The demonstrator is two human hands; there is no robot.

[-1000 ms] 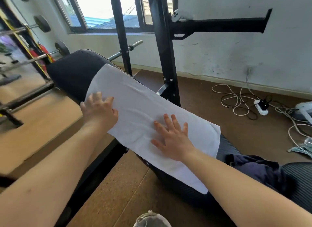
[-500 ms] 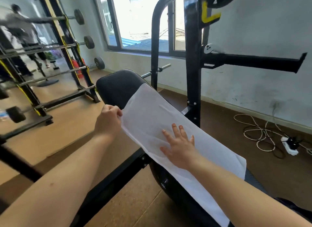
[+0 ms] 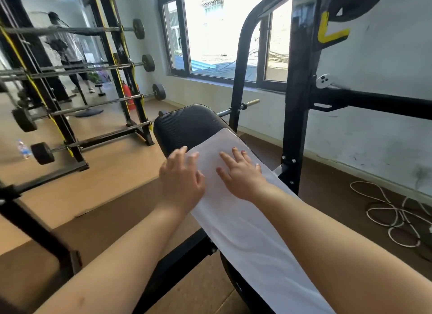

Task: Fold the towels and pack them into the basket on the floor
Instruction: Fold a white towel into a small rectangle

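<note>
A white towel (image 3: 247, 234) lies lengthwise along a black padded weight bench (image 3: 184, 124), folded into a long narrow strip. My right hand (image 3: 240, 173) rests flat on the towel near its far end, fingers spread. At the towel's left edge my left hand (image 3: 182, 175) has its fingers over the cloth; whether it pinches the edge is unclear. No basket is in view.
A black bench rack upright (image 3: 297, 117) rises close on the right of the bench. A barbell rack (image 3: 70, 108) stands on the wooden floor at the left, with a person beyond it. White cables (image 3: 395, 211) lie on the brown floor at right.
The view has tilted up and forward. My left hand moved from the towel's left edge onto the cloth near the right hand, and the towel now looks narrower.
</note>
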